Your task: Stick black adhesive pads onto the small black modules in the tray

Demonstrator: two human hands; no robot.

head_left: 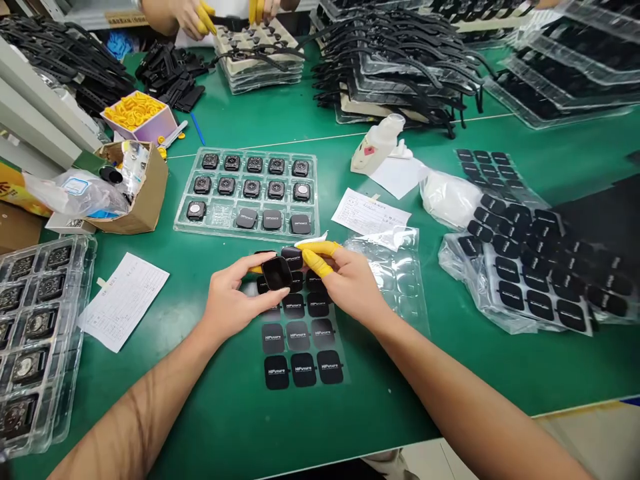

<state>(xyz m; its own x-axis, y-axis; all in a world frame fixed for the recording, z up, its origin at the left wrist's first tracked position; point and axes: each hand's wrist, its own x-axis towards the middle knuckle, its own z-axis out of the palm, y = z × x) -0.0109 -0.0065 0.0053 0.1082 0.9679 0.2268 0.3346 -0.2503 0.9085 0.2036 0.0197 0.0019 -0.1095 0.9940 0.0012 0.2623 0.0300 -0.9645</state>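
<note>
My left hand (237, 287) grips a smartwatch body (277, 273) by its edges, its dark glossy face towards me. Yellow finger cots cover fingertips of my right hand (345, 273), which pinches a black square film (292, 258) printed "HiFuture" close beside the watch. A small white piece (315, 239) shows above those fingers; I cannot make out what it is. Under both hands lies a clear sheet of black HiFuture films (303, 370) in rows, partly hidden. Beyond it, a clear plastic tray (220, 215) holds watch bodies, most back side up and several with HiFuture films showing.
Another watch tray (75, 333) stands at left, near a written slip (125, 300) and cardboard box (145, 207). On the right are more film sheets (510, 270), a white bottle (380, 143) and a clear empty blister (410, 280). A co-worker's hands (193, 17) work across the table.
</note>
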